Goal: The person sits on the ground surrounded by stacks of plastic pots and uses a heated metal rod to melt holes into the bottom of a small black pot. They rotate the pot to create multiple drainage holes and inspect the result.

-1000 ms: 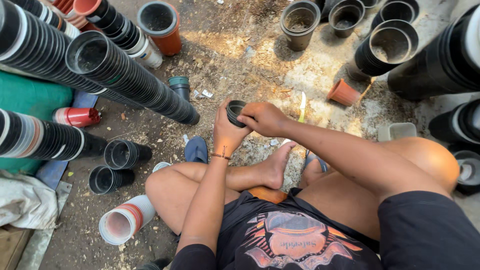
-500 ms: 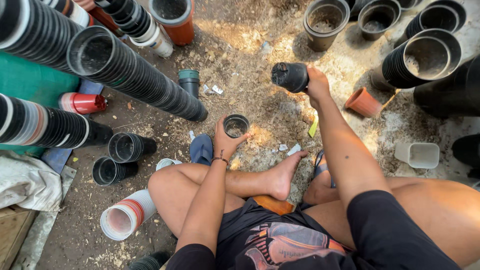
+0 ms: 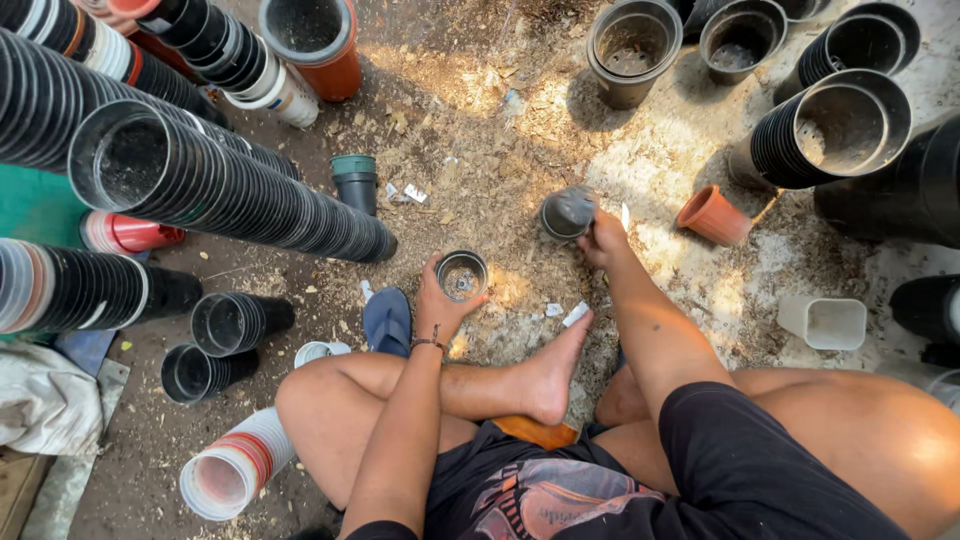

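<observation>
Two small pots in hand, both dark, round, thin plastic w/ dusty walls. Left hand (image 3: 445,300) is gripping one pot (image 3: 462,276) upright, mouth up, pale grit showing at its bottom; fingers are wrapping round its near side, clamped on the wall. Right hand (image 3: 603,240) is holding the other pot (image 3: 568,213), tilted on its side just right of and beyond the first, w/ its dusty base facing the camera; fingers are closing on its rim, thumb side hidden, so exact spread can't be told.

Ground (image 3: 480,130) is looking rough: dry soil, wood chips, scraps of white litter. Left of the upright pot, long ribbed stacks (image 3: 230,190) of nested black pots are lying flat. A green-rimmed pot (image 3: 354,180) is standing just beyond-left of it. A terracotta-coloured pot (image 3: 712,215) is lying tipped, right of the right hand. A white square cup (image 3: 825,322) is sitting further right. A blue sandal (image 3: 387,320) is lying just near-left of the left hand; a bare foot (image 3: 550,375) is resting below it.

Vs 0.5 s ago: right hand is coming back down and in toward the left one, arm less stretched out; its pot, then raised w/ mouth toward the lens, is now turned base-up. Left hand is staying about where it was.
</observation>
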